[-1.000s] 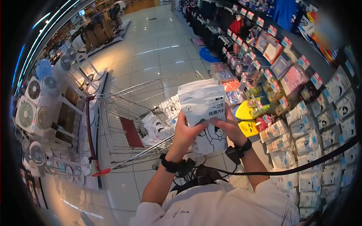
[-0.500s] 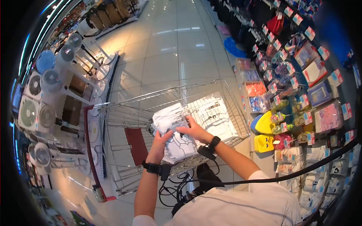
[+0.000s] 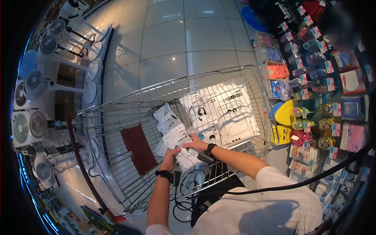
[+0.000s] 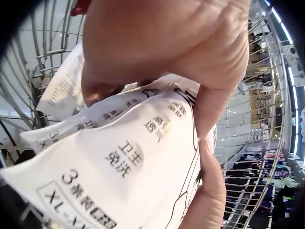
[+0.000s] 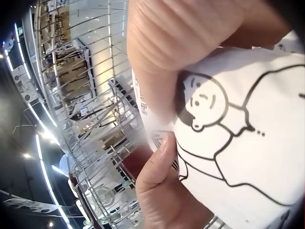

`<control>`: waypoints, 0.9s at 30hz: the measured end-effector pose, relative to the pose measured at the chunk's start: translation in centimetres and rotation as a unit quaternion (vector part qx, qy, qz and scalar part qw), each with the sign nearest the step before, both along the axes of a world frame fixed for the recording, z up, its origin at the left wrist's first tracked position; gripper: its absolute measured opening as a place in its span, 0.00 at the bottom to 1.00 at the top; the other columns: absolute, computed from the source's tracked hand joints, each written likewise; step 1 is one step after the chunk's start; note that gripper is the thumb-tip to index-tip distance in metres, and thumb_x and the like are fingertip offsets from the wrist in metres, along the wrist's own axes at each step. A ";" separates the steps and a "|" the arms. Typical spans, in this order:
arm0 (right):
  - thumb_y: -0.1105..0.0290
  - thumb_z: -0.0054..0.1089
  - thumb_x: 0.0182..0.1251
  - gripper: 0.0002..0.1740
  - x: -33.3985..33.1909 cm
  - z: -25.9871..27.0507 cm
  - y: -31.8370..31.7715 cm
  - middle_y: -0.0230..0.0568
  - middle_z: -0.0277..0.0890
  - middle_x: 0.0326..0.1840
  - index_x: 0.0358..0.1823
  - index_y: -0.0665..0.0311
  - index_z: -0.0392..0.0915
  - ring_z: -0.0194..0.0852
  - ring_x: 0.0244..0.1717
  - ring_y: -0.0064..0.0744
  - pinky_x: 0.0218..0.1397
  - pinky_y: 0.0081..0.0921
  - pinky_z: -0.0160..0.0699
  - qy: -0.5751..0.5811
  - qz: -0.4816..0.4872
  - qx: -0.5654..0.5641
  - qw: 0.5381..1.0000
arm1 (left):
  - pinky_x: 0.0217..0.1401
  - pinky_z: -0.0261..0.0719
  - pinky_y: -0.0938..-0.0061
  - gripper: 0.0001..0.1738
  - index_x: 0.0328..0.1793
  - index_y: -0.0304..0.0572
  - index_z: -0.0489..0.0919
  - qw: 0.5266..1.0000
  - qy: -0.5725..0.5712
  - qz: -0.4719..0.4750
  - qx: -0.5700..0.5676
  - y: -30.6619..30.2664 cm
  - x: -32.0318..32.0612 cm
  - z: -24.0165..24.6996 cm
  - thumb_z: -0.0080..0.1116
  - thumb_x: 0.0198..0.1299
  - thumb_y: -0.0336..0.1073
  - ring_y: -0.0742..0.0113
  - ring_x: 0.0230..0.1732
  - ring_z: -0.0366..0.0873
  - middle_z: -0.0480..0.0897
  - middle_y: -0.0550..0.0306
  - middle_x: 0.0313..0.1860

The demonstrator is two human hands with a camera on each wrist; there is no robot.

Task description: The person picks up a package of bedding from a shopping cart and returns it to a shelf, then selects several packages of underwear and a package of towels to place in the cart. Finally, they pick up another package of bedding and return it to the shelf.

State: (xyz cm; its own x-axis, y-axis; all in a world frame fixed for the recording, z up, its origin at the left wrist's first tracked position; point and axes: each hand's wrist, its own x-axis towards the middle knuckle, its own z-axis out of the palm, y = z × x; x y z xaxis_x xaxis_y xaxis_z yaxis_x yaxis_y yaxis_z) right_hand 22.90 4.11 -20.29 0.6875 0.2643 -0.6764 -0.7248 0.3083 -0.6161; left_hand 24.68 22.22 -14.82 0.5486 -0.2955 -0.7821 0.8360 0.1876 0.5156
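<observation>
Both hands hold a small stack of white printed packs [image 3: 188,159], low inside the shopping cart [image 3: 164,87]. My left hand [image 3: 169,158] grips the near left side, thumb on top. On the other side my right hand [image 3: 199,145] grips the stack, its thumb close to the left one. Layered pack edges with black lettering [image 4: 124,157] show in the left wrist view. A line-drawn figure [image 5: 209,102] covers the front pack in the right wrist view. Beside the stack lie larger white packs [image 3: 237,113] and smaller white packs [image 3: 166,117].
A dark red flap [image 3: 139,149] hangs at the cart's handle end. Fans [image 3: 35,84] stand on a display at left. Racks of goggles [image 3: 299,124] and hanging packs line the right side, with yellow kickboards [image 3: 282,113] below. A black cable [image 3: 282,186] crosses over my right side.
Both hands carried the stack from in front of my body leftward and down into the cart. The head view has tilted downward, and the cart now fills more of it.
</observation>
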 end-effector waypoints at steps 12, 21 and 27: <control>0.47 0.61 0.55 0.42 -2.6 -3.7 1.3 0.53 0.75 0.50 0.58 0.79 0.64 0.75 0.50 0.38 0.51 0.26 0.73 0.069 0.197 -0.294 0.933 | 0.41 0.69 0.67 0.20 0.47 0.37 0.74 0.925 0.045 -0.256 0.277 1.4 -0.5 -6.0 0.58 0.54 0.43 0.65 0.37 0.70 0.75 0.56 0.40; 0.56 0.61 0.58 0.24 0.9 6.6 -4.8 0.39 0.79 0.38 0.47 0.70 0.76 0.75 0.42 0.31 0.40 0.25 0.73 -0.060 -0.035 -0.163 0.984 | 0.45 0.68 0.67 0.27 0.55 0.37 0.73 0.934 -0.095 -0.178 0.296 0.3 5.1 3.7 0.59 0.54 0.47 0.64 0.46 0.70 0.76 0.54 0.45; 0.56 0.53 0.67 0.24 -8.4 17.1 -10.3 0.38 0.63 0.64 0.61 0.56 0.67 0.55 0.68 0.35 0.67 0.39 0.55 -0.189 -0.292 -0.007 0.938 | 0.49 0.66 0.70 0.23 0.58 0.44 0.73 0.950 -0.284 -0.082 0.096 -1.7 3.1 14.4 0.57 0.59 0.45 0.70 0.49 0.70 0.76 0.61 0.49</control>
State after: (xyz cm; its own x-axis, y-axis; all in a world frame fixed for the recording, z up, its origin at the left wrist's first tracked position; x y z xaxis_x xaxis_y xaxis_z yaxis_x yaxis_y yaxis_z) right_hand 14.52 -6.16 -3.16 0.9033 -0.2392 -0.3560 -0.1642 0.5739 -0.8023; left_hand 27.76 20.52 -0.37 0.8570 -0.2962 -0.4217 0.4226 -0.0643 0.9040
